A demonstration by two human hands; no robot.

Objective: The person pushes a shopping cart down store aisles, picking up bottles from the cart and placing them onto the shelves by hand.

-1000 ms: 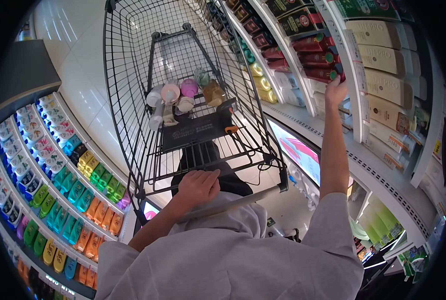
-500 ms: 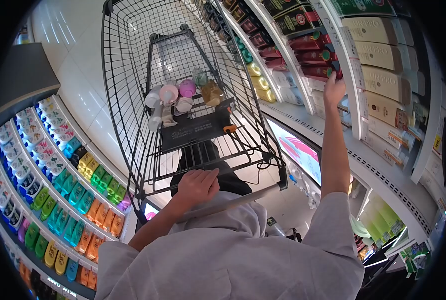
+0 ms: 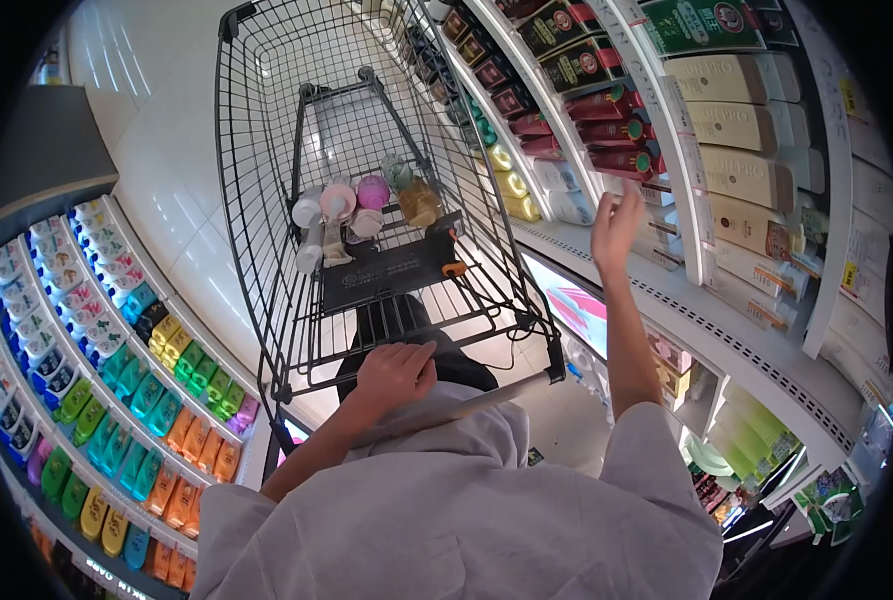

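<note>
My left hand is curled closed just beyond the bar of the shopping cart, with the forearm lying across that bar. What its fingers hold, if anything, is hidden. My right hand is raised beside the shelf, fingers open and nothing visible in them. Just above its fingertips lie dark red bottles in a row. Inside the cart, several items sit together: a pink round container, a purple one, white bottles and an amber bottle.
Shelves on the right carry cream SUN-PRO packages and green boxes. A curved rack on the left holds colourful bottles. Below the right shelf is a lit screen. Tiled floor runs along the cart's left side.
My right hand has come away from the dark red bottles, moving down and left, and its fingers have opened. The shelf view has shifted slightly left. My left hand keeps its place.
</note>
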